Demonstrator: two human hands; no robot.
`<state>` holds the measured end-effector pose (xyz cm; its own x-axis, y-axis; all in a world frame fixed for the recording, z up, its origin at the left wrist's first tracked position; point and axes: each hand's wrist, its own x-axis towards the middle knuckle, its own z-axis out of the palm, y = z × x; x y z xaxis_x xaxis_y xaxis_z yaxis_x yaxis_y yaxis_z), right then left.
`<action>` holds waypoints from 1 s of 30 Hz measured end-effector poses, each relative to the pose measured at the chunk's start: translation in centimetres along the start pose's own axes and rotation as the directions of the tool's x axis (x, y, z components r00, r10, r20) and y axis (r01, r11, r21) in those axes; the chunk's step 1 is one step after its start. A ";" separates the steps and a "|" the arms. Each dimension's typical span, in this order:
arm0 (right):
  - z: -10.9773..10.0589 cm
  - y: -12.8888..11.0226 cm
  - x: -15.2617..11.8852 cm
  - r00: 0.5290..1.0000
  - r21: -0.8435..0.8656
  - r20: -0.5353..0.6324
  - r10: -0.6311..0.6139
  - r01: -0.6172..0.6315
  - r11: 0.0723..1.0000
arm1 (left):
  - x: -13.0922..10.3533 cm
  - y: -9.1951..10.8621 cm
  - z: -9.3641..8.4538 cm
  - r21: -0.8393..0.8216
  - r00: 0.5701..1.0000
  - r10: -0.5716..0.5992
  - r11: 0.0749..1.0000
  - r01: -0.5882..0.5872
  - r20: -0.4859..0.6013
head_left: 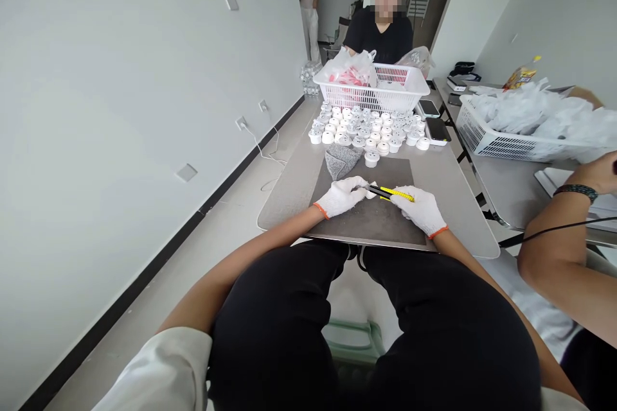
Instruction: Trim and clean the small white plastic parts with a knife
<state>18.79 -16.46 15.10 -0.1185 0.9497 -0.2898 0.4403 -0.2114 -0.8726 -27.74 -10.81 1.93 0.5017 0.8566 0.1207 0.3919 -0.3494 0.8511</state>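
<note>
My right hand (418,207), in a white knit glove with an orange cuff, is wrapped round a yellow and black utility knife (396,194). The knife points left, toward my left hand (344,196), gloved the same way. Its fingers are pinched on a small white piece (371,191) at the knife's tip; the exact shape is too small to tell. Under both hands lies a dark grey mat (390,221). A folded grey cloth (341,160) rests on the mat's far left part, and a single white plastic cap (371,159) stands at its far edge.
Several rows of white caps (357,130) fill the table (289,196) beyond the mat. Behind them is a white basket (373,101) with plastic bags; phones (438,130) lie to its right. Another basket (506,144) stands on the right-hand table. A co-worker's arm (554,237) reaches in at right.
</note>
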 end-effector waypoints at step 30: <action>-2.9 1.5 1.5 0.971 -0.045 -0.240 -0.014 0.003 0.999 | -0.1 -0.3 0.3 0.064 0.997 -0.049 0.997 0.053 -0.053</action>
<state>21.86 -14.66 14.52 0.0929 0.9802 -0.1748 0.4799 -0.1979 -0.8547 -27.66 -10.91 1.55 0.4402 0.8917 0.1053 0.4665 -0.3273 0.8217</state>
